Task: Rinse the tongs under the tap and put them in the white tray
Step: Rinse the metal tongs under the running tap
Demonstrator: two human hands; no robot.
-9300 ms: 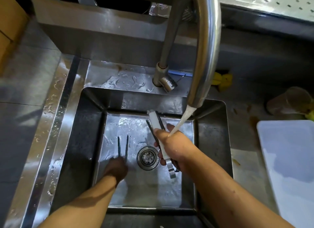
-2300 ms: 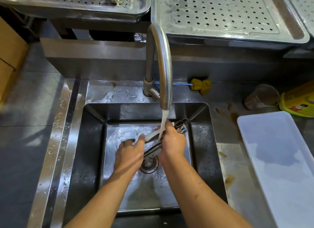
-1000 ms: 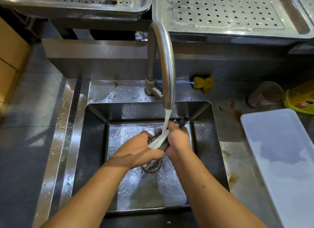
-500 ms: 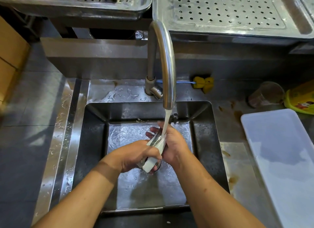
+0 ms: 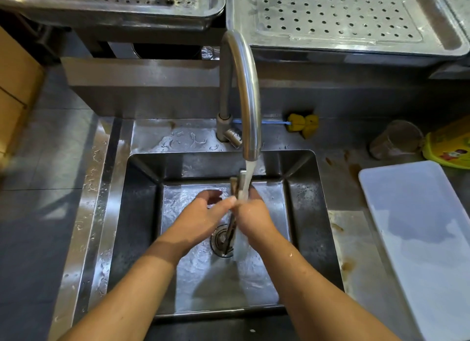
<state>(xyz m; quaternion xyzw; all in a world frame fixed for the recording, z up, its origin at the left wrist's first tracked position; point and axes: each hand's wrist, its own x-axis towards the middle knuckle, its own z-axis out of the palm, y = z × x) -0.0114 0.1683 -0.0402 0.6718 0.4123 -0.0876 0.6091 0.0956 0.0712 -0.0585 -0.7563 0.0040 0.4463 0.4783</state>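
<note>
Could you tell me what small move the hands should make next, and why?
Probably lift the tongs out of the stream and carry them right to the white tray: water from the tap already runs over them, and the tray looks empty.

I see tongs (image 5: 235, 188) in sink (image 5: 142, 213), under tap (image 5: 244, 86) | tray (image 5: 419, 239) right of sink | cup (image 5: 395, 140) behind tray

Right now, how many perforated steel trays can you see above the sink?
3. One perforated tray at top left, one large perforated tray at top centre-right behind the tap, and a sliver of a third at the right edge; more may lie out of frame.
</note>
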